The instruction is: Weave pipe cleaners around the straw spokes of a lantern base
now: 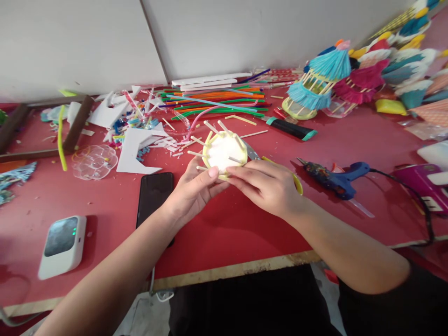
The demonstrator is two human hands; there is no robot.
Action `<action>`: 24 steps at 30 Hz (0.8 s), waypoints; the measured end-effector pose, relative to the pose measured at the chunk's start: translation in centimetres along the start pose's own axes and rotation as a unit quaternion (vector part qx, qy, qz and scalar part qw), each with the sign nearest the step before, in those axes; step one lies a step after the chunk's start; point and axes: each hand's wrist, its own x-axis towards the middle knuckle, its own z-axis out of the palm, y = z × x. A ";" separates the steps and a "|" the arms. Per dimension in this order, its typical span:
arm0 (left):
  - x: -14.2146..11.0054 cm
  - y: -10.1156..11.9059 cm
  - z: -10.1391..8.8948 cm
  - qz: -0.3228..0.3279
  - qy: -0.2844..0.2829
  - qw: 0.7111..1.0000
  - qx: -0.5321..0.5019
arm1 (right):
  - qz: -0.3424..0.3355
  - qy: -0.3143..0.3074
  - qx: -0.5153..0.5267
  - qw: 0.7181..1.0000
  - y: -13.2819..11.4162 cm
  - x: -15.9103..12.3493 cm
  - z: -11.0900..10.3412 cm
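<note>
Between both hands is a round white foam disc (224, 151) with a yellow pipe-cleaner rim and several pale sticks standing out around its edge. My left hand (196, 186) grips it from the left, the thumb pressed on the front rim. My right hand (269, 184) pinches at the front right of the disc, close to a short stick; the fingertips are partly hidden. Just behind my right hand, yellow-handled scissors (298, 184) lie partly covered. A black phone (154, 196) is on the table under my left forearm.
A blue glue gun (339, 179) with a cord lies at the right. Behind are a box cutter (292, 128), colored pipe cleaners (217, 100) and a finished blue-roofed model (311, 84). White foam scraps (135, 151) and a white device (63, 245) are at the left.
</note>
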 end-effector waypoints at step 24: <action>-0.4 -0.4 -0.1 0.046 -0.060 0.997 0.013 | 0.025 0.021 0.083 0.996 -0.3 0.0 0.3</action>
